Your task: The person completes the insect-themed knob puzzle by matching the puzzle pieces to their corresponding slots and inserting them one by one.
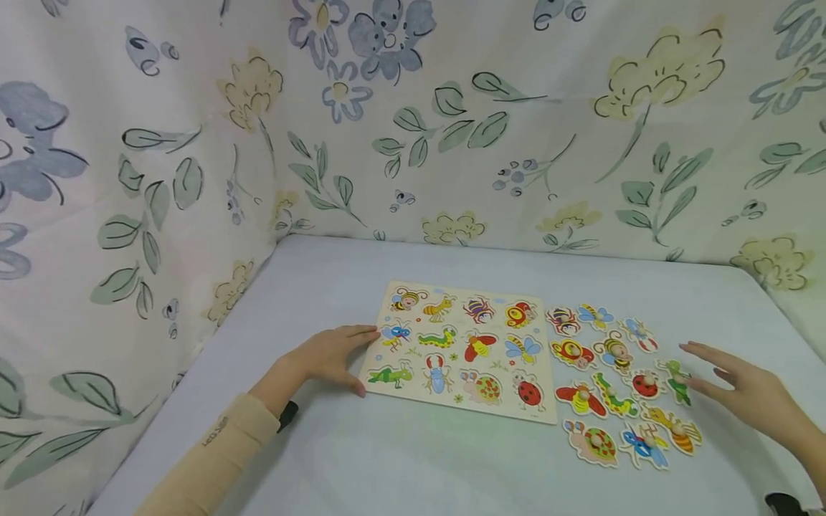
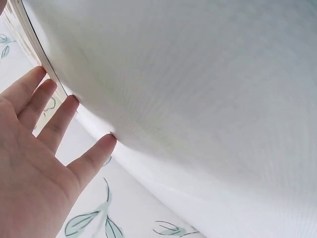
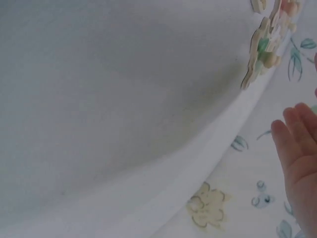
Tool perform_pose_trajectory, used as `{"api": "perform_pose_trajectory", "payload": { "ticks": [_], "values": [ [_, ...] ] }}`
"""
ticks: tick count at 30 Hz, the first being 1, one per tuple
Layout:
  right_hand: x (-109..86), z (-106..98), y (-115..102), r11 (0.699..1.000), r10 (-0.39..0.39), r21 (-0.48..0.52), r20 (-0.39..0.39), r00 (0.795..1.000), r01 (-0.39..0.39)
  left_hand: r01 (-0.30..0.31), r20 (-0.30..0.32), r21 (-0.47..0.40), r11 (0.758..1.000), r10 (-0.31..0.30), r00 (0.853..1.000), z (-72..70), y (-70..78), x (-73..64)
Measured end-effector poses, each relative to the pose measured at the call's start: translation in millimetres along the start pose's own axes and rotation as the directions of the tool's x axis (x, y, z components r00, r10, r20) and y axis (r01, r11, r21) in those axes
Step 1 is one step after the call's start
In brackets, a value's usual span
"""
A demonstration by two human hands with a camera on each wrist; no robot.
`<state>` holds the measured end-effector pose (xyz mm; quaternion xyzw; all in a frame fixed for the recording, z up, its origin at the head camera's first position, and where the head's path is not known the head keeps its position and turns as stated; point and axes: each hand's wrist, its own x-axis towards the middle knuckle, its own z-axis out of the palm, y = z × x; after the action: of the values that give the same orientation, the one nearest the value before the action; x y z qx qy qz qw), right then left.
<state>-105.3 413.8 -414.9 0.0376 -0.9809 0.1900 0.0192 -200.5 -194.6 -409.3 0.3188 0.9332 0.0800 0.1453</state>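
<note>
A flat wooden puzzle board [image 1: 461,351] printed with colourful insects lies on the white table. My left hand [image 1: 329,358] rests at the board's left edge, its fingers spread; in the left wrist view its fingertips [image 2: 74,99] meet the surface beside the board's edge. To the right of the board lie several loose insect puzzle pieces, among them a snail [image 1: 592,443], a caterpillar [image 1: 614,395] and a ladybug [image 1: 645,385]. My right hand [image 1: 748,390] holds nothing and hovers with loosely extended fingers just right of the green grasshopper piece [image 1: 676,381]. Knobs show on some pieces.
The white table [image 1: 426,466] runs back to a floral curtain [image 1: 452,129], which also hangs along the left side. Dark bands show at both wrists. A bee piece [image 1: 614,352] and a spider piece [image 1: 563,321] lie close to the board's right edge.
</note>
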Motion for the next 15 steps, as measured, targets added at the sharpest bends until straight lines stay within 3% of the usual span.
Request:
{"api": "perform_pose_trajectory", "payload": {
  "ticks": [5,9,15],
  "values": [
    [9.1,-3.3,-10.3,0.993,0.036,0.112,0.073,0.997,-0.044,0.013,-0.002,-0.008,1.0,-0.013,1.0,-0.6,1.3,-1.7],
    [15.8,-4.7,-15.6,0.971,0.078,0.214,0.152,0.985,-0.11,0.022,0.005,-0.02,1.0,-0.022,1.0,0.3,0.9,-2.1],
    [25.2,0.4,-21.3,0.928,0.055,0.35,0.202,0.978,-0.125,0.021,-0.008,-0.022,1.0,-0.021,1.0,-0.4,0.0,-0.5]
  ]
}}
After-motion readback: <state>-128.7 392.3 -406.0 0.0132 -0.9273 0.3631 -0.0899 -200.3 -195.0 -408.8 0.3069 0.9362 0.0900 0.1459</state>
